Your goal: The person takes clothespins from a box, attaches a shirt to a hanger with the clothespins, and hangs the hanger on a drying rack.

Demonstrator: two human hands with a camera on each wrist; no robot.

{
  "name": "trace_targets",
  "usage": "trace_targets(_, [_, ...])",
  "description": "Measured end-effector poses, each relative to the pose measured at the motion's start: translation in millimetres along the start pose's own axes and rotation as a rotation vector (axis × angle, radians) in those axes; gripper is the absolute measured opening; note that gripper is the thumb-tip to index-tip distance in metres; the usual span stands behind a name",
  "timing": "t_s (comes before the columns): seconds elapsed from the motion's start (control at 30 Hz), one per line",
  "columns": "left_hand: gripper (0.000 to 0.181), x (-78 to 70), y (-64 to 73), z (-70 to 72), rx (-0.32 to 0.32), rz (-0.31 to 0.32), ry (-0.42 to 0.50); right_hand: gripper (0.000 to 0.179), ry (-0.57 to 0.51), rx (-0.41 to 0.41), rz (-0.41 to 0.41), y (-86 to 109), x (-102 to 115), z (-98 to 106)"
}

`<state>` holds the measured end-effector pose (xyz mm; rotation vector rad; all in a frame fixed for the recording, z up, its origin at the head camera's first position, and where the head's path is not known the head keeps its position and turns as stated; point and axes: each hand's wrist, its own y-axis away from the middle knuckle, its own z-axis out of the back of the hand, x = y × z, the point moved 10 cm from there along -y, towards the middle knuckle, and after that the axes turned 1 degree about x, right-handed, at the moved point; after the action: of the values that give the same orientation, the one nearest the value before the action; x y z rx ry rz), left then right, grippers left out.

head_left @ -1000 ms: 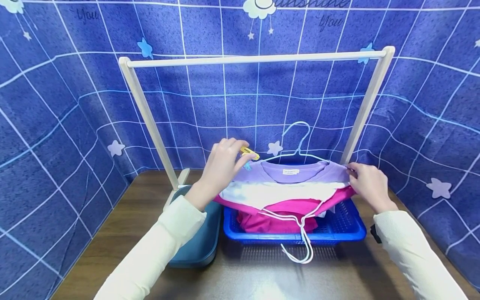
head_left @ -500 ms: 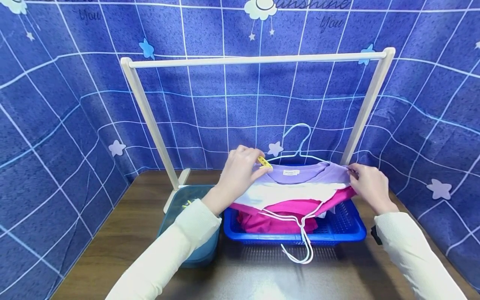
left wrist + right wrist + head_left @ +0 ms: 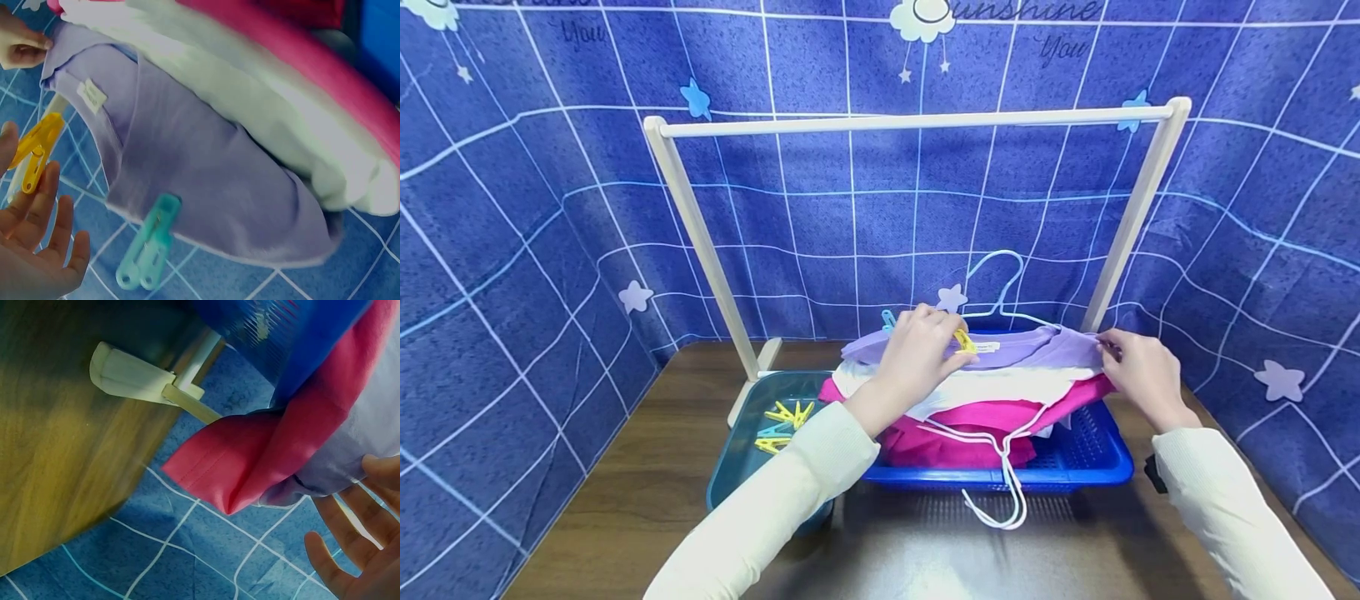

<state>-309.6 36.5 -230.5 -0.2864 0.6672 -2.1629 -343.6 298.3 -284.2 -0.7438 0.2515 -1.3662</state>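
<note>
My left hand (image 3: pixel 917 358) pinches a yellow clothespin (image 3: pixel 39 150) between thumb and fingers, in front of the neckline of a purple, white and pink shirt (image 3: pixel 1000 379). At the shirt's right shoulder, my right hand (image 3: pixel 1142 375) pinches the purple cloth between thumb and fingers. Inside the shirt is a light blue hanger (image 3: pixel 1000 287), its hook standing up above the collar. A teal clothespin (image 3: pixel 150 244) is clipped on the left shoulder edge, as the left wrist view shows. Part of the collar is hidden behind my left hand.
A blue basket (image 3: pixel 1093 475) with pink cloth stands beneath the shirt, white hanger hooks (image 3: pixel 1011 508) hanging over its front. Left of it, a dark teal bin (image 3: pixel 730 483) holds several yellow and teal clothespins (image 3: pixel 782 425). Behind rises a wooden rack with a white bar (image 3: pixel 917 122).
My left hand has moved right along the shirt's neckline with the yellow clothespin, uncovering the teal clothespin and the bin's contents. The right hand has stayed at the right shoulder.
</note>
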Motion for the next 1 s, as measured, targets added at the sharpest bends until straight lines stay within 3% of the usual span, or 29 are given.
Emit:
trace_targets(0.5, [0.039, -32.4, -14.9, -21.0, 0.010, -0.067, -0.031, 0.015, -0.022, 0.015, -0.022, 1.0, -5, -1])
trace_targets(1.0, [0.039, -67.2, -32.6, -27.0, -0.070, -0.139, -0.090, 0.014, -0.033, 0.009, -0.026, 3.2, -6, -1])
